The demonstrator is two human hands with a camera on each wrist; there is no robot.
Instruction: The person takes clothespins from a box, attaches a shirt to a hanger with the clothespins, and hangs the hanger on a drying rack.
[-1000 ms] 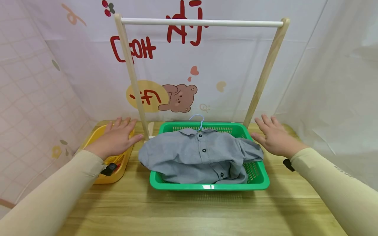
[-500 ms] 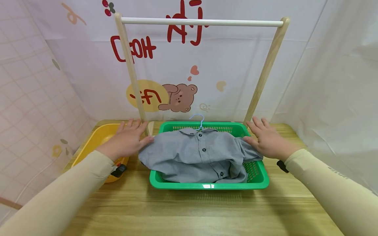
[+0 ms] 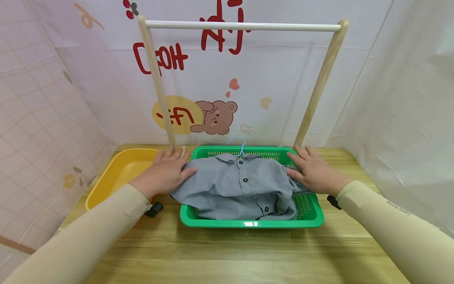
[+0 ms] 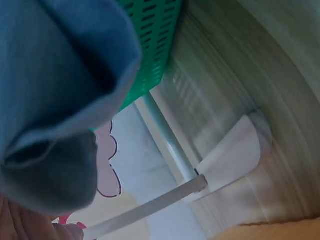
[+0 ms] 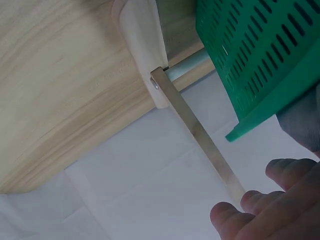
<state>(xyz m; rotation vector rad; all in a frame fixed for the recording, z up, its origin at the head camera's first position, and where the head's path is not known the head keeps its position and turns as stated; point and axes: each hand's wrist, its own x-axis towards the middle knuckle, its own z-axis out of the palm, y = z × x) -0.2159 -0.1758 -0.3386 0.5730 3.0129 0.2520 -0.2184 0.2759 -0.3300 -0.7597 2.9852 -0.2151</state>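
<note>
Tabletop (image 3: 234,252) basket (image 3: 227,224) and shirt (image 3: 221,181) seemingly block rack's base (image 4: 232,155)

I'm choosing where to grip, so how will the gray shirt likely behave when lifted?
The gray shirt is probably floppy, since its fabric bunches in loose folds. Its ends may dangle, as they spill past the green basket. The collar may sag less, given the blue hanger hook there.

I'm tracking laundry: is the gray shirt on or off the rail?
Off: the gray shirt lies across the green basket, its blue hook clear of the white rail.
</note>
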